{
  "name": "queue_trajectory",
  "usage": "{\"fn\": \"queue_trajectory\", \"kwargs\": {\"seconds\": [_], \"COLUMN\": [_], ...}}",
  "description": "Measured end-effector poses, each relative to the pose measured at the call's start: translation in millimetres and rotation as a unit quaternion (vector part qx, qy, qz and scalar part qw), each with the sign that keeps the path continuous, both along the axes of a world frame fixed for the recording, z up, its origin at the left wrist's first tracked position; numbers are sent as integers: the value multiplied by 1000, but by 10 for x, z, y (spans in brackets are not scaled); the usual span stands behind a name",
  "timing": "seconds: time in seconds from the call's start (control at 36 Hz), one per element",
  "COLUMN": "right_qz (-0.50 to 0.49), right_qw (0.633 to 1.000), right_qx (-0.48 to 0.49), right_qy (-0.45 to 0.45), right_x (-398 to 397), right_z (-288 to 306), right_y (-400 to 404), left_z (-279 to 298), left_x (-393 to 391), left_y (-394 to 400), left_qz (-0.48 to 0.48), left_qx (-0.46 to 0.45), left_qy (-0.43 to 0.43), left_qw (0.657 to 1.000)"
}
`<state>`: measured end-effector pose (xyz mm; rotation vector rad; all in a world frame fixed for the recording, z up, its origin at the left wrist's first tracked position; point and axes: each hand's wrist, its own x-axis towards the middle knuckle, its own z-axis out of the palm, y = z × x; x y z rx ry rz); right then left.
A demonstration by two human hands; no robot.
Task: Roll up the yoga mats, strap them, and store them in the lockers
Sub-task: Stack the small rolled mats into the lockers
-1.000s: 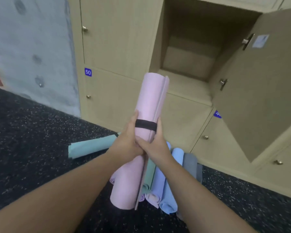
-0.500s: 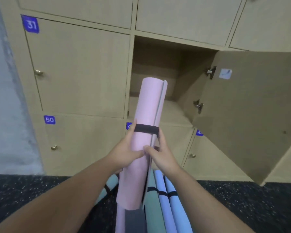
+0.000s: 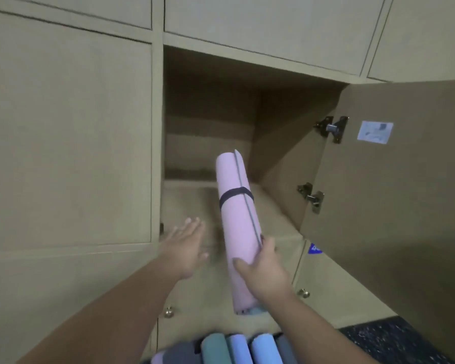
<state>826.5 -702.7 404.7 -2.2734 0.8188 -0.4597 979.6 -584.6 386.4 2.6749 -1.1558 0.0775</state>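
A rolled pink yoga mat [image 3: 238, 222] with a black strap [image 3: 234, 193] around it points into the open locker [image 3: 208, 132], its far end past the locker's front edge. My right hand [image 3: 265, 269] grips the mat near its lower end. To the mat's left, my left hand [image 3: 185, 244] is open with straight fingers and holds nothing, hovering above the locker's floor edge. The locker's inside looks empty.
The locker door [image 3: 394, 195] stands swung open on the right, with hinges on its inner edge. Closed lockers surround the open one. Several rolled mats [image 3: 237, 349] in teal, blue and grey lie on the dark floor [image 3: 394, 340] below.
My left hand has let go of the pink mat and opened. The right hand has slid toward the mat's lower end and pushed the mat forward into the locker opening. The view has moved closer.
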Motion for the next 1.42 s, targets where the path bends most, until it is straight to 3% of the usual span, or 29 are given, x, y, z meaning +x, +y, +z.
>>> {"fn": "queue_trajectory", "kwargs": {"seconds": [0.14,0.39,0.72,1.06,1.14,1.22,1.31,1.36,1.42], "right_qz": [31,124,159,152,134,132,195,243,254], "right_qw": [999,991,974,975,984,989,957,945,951], "right_qx": [-13,-1,-120,-142,-105,52,192,207,162], "right_qy": [6,50,106,81,46,-46,-95,-75,-72], "right_x": [874,2260,3046,3613,3615,3571,3356,3112,2881], "right_z": [84,263,218,163,140,190,253,195,80], "right_y": [-669,-1054,-1087,-815,-750,-757,-742,-712,-703], "left_z": [-381,-547,-606,-688,-676,-690,-713,-724,-725], "left_x": [625,824,812,735,725,738,749,751,743], "left_y": [-385,-341,-295,-284,-293,-292,-293,-291,-298], "left_qz": [56,19,26,29,46,43,39,41,44], "left_qx": [133,93,45,-28,-31,-32,-41,-49,-64], "left_qy": [-52,-121,-139,-170,-182,-208,-229,-229,-229], "left_qw": [988,988,989,985,982,977,972,971,970]}}
